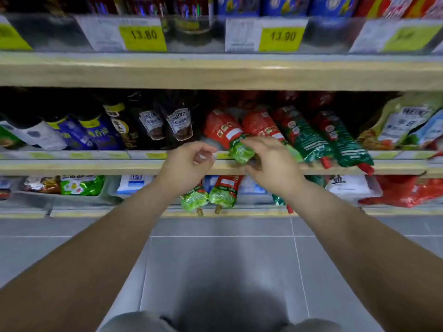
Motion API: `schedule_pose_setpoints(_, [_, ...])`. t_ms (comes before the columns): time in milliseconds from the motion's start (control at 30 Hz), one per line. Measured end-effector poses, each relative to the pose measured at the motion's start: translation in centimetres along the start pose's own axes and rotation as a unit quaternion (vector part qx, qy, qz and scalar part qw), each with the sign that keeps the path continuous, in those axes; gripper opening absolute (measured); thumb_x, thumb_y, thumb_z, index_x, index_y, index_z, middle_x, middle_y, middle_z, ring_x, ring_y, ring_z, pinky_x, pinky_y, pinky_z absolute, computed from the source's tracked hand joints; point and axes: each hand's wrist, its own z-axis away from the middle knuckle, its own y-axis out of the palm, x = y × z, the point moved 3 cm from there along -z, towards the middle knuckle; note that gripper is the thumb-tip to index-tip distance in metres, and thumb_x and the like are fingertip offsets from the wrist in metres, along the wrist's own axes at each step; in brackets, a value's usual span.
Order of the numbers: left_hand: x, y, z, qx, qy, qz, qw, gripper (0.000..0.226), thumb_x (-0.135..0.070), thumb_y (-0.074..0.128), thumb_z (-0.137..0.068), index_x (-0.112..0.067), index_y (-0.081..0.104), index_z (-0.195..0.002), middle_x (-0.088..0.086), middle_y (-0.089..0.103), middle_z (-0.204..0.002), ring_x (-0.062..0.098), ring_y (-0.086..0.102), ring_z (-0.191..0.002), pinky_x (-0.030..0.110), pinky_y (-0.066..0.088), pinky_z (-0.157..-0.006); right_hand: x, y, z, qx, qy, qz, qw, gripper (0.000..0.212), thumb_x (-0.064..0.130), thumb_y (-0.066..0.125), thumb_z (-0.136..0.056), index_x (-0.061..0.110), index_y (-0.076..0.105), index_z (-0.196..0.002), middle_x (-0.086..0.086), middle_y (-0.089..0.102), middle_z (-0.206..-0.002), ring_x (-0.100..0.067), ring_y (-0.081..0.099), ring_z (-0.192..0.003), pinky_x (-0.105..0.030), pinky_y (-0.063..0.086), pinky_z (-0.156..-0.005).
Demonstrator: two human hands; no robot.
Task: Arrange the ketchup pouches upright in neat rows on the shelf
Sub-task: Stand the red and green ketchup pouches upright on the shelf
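legible writing: yellow price tags point(143, 37) on the upper rail read 13.80 and 13.90, and "heinz" shows on two dark brown sauce pouches point(180, 124) and on a pale green pouch point(405, 121) at far right. on the light wooden middle shelf point(96, 167), the red-and-green ketchup pouches point(299, 135) lie tilted, spouts overhanging the front edge, with a gap of bare shelf beside the leftmost one. the right hand point(268, 161) grips the green end of the leftmost red ketchup pouch point(226, 134) at the edge; the left hand point(189, 161) hovers just beside it, fingers loosely curled, holding nothing.
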Motion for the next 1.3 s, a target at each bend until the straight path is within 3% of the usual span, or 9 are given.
schedule_pose_setpoints(200, [3.9, 2.2, -1.7, -0.08, 0.106, -0.006, 0.991, 0.032, -0.016, 0.066, -0.082, -0.038, 0.061, -0.105, -0.014, 0.062, -0.104, 0.0, 0.057, -0.087, 0.018, 0.048, -0.08, -2.1, 4.6, -1.6, -0.051, -0.05, 0.176, 0.982, 0.058, 0.002, 0.061, -0.077, 0.016, 0.048, -0.132, -0.009, 0.05, -0.137, -0.029, 0.043, -0.124, -0.039, 0.032, -0.104])
schedule_pose_setpoints(433, [4.5, 5.1, -3.7, -0.135, 0.214, -0.04, 0.967, 0.06, -0.021, 0.079, -0.072, -0.025, 0.055, -0.127, -0.007, 0.056, -0.12, 0.004, 0.052, -0.107, 0.013, 0.04, -0.093, -1.8, 4.1, 0.1, -0.245, -0.113, 0.096, 0.958, 0.026, 0.0, 0.059, -0.078, 0.007, 0.071, -0.099, -0.014, 0.071, -0.095, -0.036, 0.062, -0.092, -0.045, 0.049, -0.08])
schedule_pose_setpoints(533, [3.5, 6.1, -4.8, -0.164, 0.255, -0.069, 0.95, 0.059, -0.024, 0.08, -0.071, -0.021, 0.058, -0.126, -0.001, 0.06, -0.123, 0.012, 0.052, -0.114, 0.023, 0.038, -0.1, -1.3, 3.4, 0.8, -0.33, -0.164, 0.086, 0.926, 0.019, 0.002, 0.062, -0.078, 0.01, 0.073, -0.092, -0.01, 0.07, -0.09, -0.033, 0.063, -0.085, -0.042, 0.048, -0.075])
schedule_pose_setpoints(667, [2.0, 6.2, -5.6, -0.236, 0.293, -0.054, 0.925, 0.037, -0.022, 0.074, -0.078, -0.021, 0.067, -0.114, -0.01, 0.063, -0.11, 0.017, 0.059, -0.106, 0.03, 0.045, -0.092, -0.6, 2.1, 0.2, -0.4, -0.194, 0.062, 0.894, 0.021, 0.002, 0.061, -0.083, 0.008, 0.071, -0.1, -0.015, 0.066, -0.098, -0.034, 0.059, -0.09, -0.042, 0.048, -0.076])
schedule_pose_setpoints(800, [1.9, 5.5, -6.3, -0.234, 0.273, 0.01, 0.933, 0.029, -0.028, 0.069, -0.083, -0.026, 0.067, -0.112, -0.009, 0.068, -0.107, 0.006, 0.061, -0.101, 0.028, 0.05, -0.089, -1.4, 2.6, -0.2, -0.445, -0.135, -0.056, 0.883, 0.055, 0.008, 0.064, -0.085, 0.007, 0.042, -0.135, -0.015, 0.051, -0.126, -0.026, 0.045, -0.117, -0.032, 0.037, -0.101])
schedule_pose_setpoints(900, [1.9, 4.7, -6.8, -0.247, 0.247, 0.039, 0.936, 0.027, -0.034, 0.066, -0.085, -0.029, 0.066, -0.112, -0.016, 0.068, -0.094, -0.003, 0.062, -0.087, 0.022, 0.052, -0.081, -1.6, 5.3, -0.1, -0.41, -0.076, -0.139, 0.898, 0.077, 0.011, 0.065, -0.085, 0.012, 0.017, -0.146, -0.011, 0.041, -0.137, -0.02, 0.036, -0.127, -0.041, 0.036, -0.105])
schedule_pose_setpoints(1033, [2.0, 4.0, -7.5, -0.239, 0.226, 0.06, 0.942, 0.016, -0.037, 0.062, -0.088, -0.033, 0.063, -0.103, -0.02, 0.066, -0.084, -0.009, 0.062, -0.08, 0.018, 0.052, -0.072, -0.8, 7.0, -2.5, -0.311, -0.082, -0.141, 0.936, 0.1, 0.01, 0.067, -0.082, 0.035, -0.005, -0.146, -0.006, 0.033, -0.147, -0.018, 0.033, -0.133, -0.046, 0.039, -0.106])
schedule_pose_setpoints(1200, [3.2, 4.0, -7.1, -0.242, 0.212, 0.061, 0.945, 0.037, -0.027, 0.065, -0.088, -0.028, 0.055, -0.123, -0.012, 0.066, -0.099, -0.004, 0.062, -0.087, 0.008, 0.049, -0.071, -1.1, 7.0, -4.9, -0.258, -0.047, -0.137, 0.955, 0.1, 0.017, 0.069, -0.082, 0.049, -0.005, -0.142, -0.005, 0.053, -0.128, -0.021, 0.056, -0.11, -0.047, 0.052, -0.088])
schedule_pose_setpoints(1300, [5.9, 4.0, -5.3, -0.279, 0.242, -0.069, 0.927, 0.038, -0.031, 0.067, -0.084, -0.03, 0.057, -0.121, -0.017, 0.063, -0.101, 0.002, 0.059, -0.093, 0.018, 0.047, -0.08, -1.4, 7.2, -5.4, -0.254, -0.033, -0.132, 0.958, 0.1, 0.02, 0.07, -0.082, 0.051, -0.006, -0.14, -0.005, 0.05, -0.128, -0.021, 0.054, -0.111, -0.045, 0.051, -0.089])
